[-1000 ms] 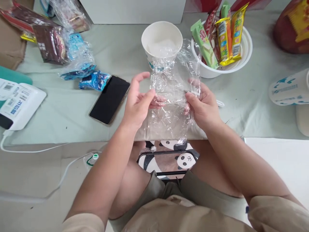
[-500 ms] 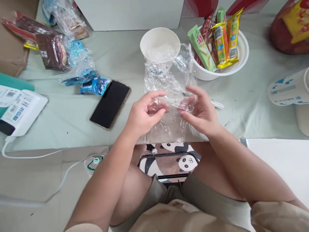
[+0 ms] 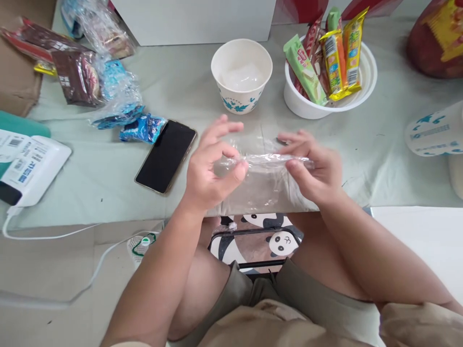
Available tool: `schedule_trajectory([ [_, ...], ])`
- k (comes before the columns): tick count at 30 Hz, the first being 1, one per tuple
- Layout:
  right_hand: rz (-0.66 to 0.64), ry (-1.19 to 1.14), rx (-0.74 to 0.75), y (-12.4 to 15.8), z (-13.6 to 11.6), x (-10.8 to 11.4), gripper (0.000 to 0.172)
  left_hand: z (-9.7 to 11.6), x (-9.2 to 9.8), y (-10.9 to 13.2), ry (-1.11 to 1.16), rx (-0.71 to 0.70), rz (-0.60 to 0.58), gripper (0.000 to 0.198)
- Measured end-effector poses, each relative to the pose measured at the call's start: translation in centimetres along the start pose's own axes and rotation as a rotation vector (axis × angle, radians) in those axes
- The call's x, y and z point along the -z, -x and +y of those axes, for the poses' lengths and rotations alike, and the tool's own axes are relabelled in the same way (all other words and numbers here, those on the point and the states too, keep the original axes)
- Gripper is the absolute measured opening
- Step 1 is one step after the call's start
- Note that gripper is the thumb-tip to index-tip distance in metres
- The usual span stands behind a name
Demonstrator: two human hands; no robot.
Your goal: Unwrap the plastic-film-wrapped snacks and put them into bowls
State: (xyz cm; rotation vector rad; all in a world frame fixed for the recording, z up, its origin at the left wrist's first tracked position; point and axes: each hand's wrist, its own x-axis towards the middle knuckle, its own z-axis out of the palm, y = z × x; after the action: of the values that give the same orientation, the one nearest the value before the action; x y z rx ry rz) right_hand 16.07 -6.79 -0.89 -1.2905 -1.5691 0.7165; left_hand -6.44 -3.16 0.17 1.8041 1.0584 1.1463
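Left hand: the left hand (image 3: 211, 168) pinched one end of a clear plastic sheet (image 3: 267, 159) between thumb and forefinger, the other fingers lifted and spread.
Right hand: the right hand (image 3: 314, 166) gripped the opposite end, thumb below and fingers curled over the top.
Plastic sheet: it was stretched between the two hands into a folded ridge, its lower part hanging to the near edge of the table (image 3: 108, 159) (how many layers it had could not be told).
Paper cup: the paper cup (image 3: 238, 101) stood upright behind the hands, apart from the sheet.
Bowl: a white bowl (image 3: 311, 108) stood just to the right of the cup, with snack bars (image 3: 336, 58) standing in it.
Phone: a phone (image 3: 166, 156) lay screen-up near the left hand, not touching it.
Blue packets: blue packets (image 3: 142, 127) lay just beyond the phone's far corner.
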Motion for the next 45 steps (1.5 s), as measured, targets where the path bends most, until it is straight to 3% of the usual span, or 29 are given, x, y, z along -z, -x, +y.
schedule_trajectory([
  [5,0.022,-0.427,-0.391,0.2,0.1,-1.1,0.049,-0.3,-0.8,0.0,0.249,0.330,-0.013,0.031],
  [9,-0.151,-0.582,-0.523,-0.1,0.7,-1.7,0.076,-1.2,-1.2,-0.4,0.280,0.438,0.070,0.045],
  [12,-0.175,-0.547,-0.560,-0.3,0.8,-1.8,0.078,-1.5,-0.9,-0.9,0.348,0.483,0.100,0.054],
  [15,-0.082,-0.542,-0.526,-0.4,0.5,-1.9,0.067,-1.5,-0.5,-1.4,0.520,0.575,-0.067,0.063],
  [18,-0.091,-0.575,-0.554,-0.7,0.2,-1.8,0.052,-1.3,-0.5,-1.5,0.558,0.649,-0.236,0.047],
  [20,-0.175,-0.568,-0.590,-0.7,0.0,-1.6,0.037,-1.1,-0.4,-1.4,0.519,0.659,-0.244,0.034],
  [23,-0.249,-0.498,-0.604,-0.7,0.0,-1.2,0.030,-0.8,-0.1,-1.4,0.481,0.677,-0.283,0.026],
  [28,-0.115,-0.482,-0.520,-0.7,0.3,-0.9,0.034,-0.6,0.9,-1.5,0.531,0.687,-0.307,0.029],
  [32,-0.098,-0.498,-0.446,-0.6,0.2,-0.5,0.041,-0.8,1.1,-1.8,0.634,0.649,-0.219,0.009],
  [36,-0.198,-0.418,-0.385,-0.6,0.1,-0.1,0.050,-1.2,0.8,-2.1,0.710,0.679,-0.166,0.023],
  [40,-0.295,-0.280,-0.429,-0.5,0.4,-0.1,0.026,-1.2,0.6,-2.0,0.582,0.679,-0.151,0.022],
  [43,-0.338,-0.445,-0.522,-0.6,0.5,-0.1,0.073,-1.0,0.9,-1.9,0.560,0.640,-0.183,0.032],
  [45,-0.356,-0.547,-0.566,-0.7,0.4,0.1,0.071,-1.0,1.1,-1.9,0.563,0.590,-0.241,0.033],
])
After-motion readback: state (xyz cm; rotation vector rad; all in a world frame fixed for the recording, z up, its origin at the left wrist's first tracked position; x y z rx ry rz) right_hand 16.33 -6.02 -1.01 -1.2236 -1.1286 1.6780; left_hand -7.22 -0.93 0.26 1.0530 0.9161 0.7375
